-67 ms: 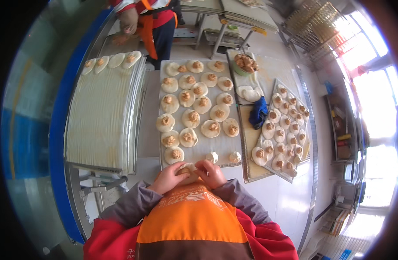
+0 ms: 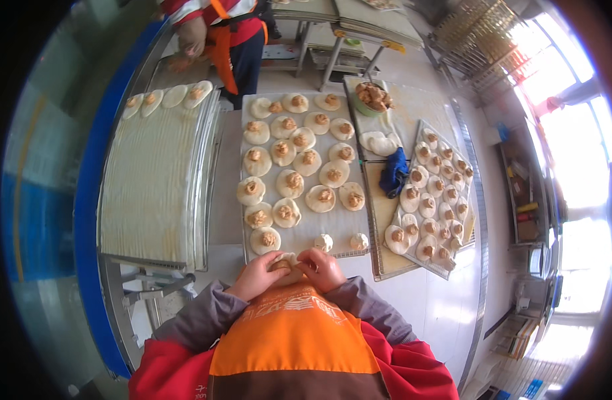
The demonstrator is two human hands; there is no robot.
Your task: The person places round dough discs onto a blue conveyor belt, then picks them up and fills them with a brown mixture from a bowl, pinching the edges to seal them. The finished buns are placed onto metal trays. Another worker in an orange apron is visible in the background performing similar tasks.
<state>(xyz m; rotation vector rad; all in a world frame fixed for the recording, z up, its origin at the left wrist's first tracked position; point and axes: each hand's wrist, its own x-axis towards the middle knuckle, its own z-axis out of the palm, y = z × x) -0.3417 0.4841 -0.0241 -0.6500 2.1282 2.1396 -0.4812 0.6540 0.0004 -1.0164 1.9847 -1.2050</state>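
Note:
Close to my apron, a white dough round [image 2: 287,259] with brown filling is held between both hands. My left hand [image 2: 255,275] curls around its left side, and the fingers of my right hand [image 2: 321,267] pinch its right edge. Just beyond them lies a lined tray [image 2: 299,235] with rows of flat dough rounds [image 2: 290,184], most topped with a lump of brown filling. Two closed buns [image 2: 324,243] sit at its near right edge. My fingers partly hide the dough I hold.
A stack of lined trays [image 2: 152,193] at left carries several dough rounds at its far end. At right are a second filled tray [image 2: 419,230], a blue cloth [image 2: 394,175] and a green bowl of filling [image 2: 372,100]. Another person [image 2: 219,40] works at the far left.
The view has shifted very slightly, so the trays sit a little further left. Both hands still hold the dough round, with hardly any visible finger movement.

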